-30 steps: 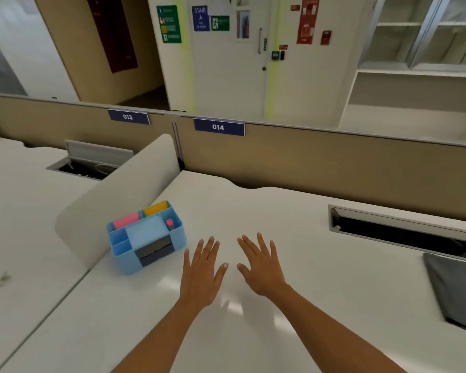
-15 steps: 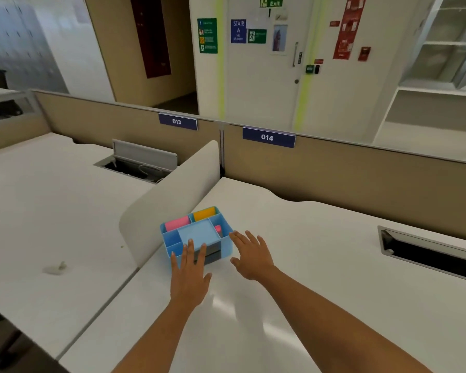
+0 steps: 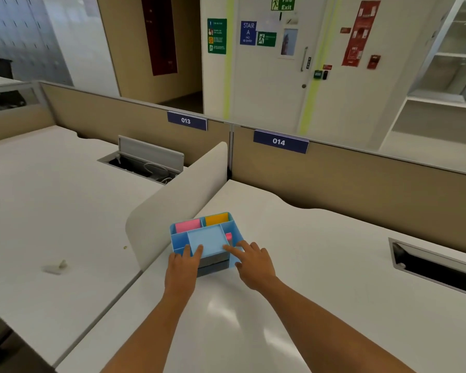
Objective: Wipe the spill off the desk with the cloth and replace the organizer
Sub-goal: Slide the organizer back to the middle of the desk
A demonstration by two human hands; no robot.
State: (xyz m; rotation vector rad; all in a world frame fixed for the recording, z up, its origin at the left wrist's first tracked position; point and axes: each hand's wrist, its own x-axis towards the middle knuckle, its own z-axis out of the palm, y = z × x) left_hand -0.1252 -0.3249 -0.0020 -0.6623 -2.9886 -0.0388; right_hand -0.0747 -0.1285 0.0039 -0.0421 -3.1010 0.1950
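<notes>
While your left hand (image 3: 183, 267) and right hand (image 3: 250, 261) reach forward from bare outstretched forearms, both meet the near edge of the blue organizer (image 3: 205, 239), the landmark here. Your left fingers (image 3: 197, 251) curl over its front rim; your right fingers (image 3: 230, 249) are spread, touching its front right corner, not closed on it, so neither hand has a firm grasp yet. The organizer sits on the white desk (image 3: 293, 305), just right of the curved white divider (image 3: 178, 203), holding pink and orange pads in its far compartments. No cloth and no spill show anywhere near the organizer, so you cannot tell whether wiping is done; moving the organizer seems only now beginning.
</notes>
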